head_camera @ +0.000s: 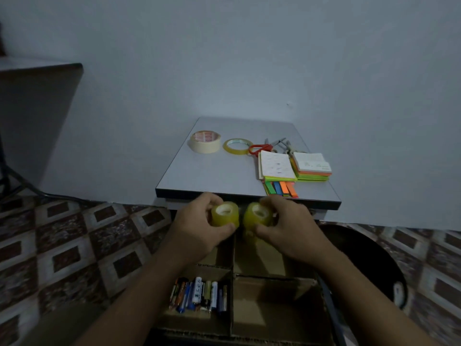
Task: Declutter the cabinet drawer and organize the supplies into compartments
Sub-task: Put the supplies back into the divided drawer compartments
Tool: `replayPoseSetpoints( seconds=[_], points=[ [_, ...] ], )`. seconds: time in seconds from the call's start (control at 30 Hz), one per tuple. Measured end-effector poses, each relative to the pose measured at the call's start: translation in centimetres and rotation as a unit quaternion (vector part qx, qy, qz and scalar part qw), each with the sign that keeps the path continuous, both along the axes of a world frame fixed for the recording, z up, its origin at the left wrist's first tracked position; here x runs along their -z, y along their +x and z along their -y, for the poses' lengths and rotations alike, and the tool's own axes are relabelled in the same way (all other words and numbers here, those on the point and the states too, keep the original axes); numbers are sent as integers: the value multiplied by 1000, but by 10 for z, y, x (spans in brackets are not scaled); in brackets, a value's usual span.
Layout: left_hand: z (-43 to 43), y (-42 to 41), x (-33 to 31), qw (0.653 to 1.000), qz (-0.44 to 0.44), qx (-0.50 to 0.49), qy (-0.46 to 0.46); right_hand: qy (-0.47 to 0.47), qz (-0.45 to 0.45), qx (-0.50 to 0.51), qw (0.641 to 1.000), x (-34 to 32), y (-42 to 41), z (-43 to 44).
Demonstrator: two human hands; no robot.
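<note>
Left hand (pixel 199 229) grips the left roll (pixel 225 214) and right hand (pixel 287 229) grips the right roll (pixel 258 216), held side by side over the drawer's (pixel 232 295) 12 o'clock end, likely bound for a far compartment. The 7 o'clock compartment holds batteries (pixel 198 293) and pens. Beyond, tape (pixel 204 145), scissors (pixel 260 148) and notes (pixel 277 166) wait on the cabinet top (pixel 212 176).

Four tape rolls (pixel 205 145) (pixel 236 146) (pixel 225 214) (pixel 258 216), two note pads (pixel 276 166) (pixel 313 166)
</note>
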State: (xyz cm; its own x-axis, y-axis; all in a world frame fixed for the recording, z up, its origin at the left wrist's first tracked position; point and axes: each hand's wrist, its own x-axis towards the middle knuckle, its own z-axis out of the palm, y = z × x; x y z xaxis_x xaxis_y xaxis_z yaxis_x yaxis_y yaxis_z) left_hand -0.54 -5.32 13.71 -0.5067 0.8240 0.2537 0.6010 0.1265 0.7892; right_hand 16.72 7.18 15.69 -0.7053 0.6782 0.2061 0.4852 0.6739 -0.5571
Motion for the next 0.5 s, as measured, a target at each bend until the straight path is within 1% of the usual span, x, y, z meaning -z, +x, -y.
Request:
replayPoseSetpoints(
  seconds=[0.17, 0.27, 0.4, 0.5],
  points=[
    [-2, 22, 28, 998, -10, 48, -25, -65, 37, 34, 997, 31, 32, 1],
    [-12, 31, 40, 995, -42, 69, -50, -85, 63, 56, 993, 41, 38, -6],
    [-27, 42, 49, 992, -68, 72, -75, -91, 95, 104, 986, 55, 36, -19],
    [-41, 47, 51, 990, -94, 51, -92, -84, 103, 130, 983, 66, 30, -28]
  ],
)
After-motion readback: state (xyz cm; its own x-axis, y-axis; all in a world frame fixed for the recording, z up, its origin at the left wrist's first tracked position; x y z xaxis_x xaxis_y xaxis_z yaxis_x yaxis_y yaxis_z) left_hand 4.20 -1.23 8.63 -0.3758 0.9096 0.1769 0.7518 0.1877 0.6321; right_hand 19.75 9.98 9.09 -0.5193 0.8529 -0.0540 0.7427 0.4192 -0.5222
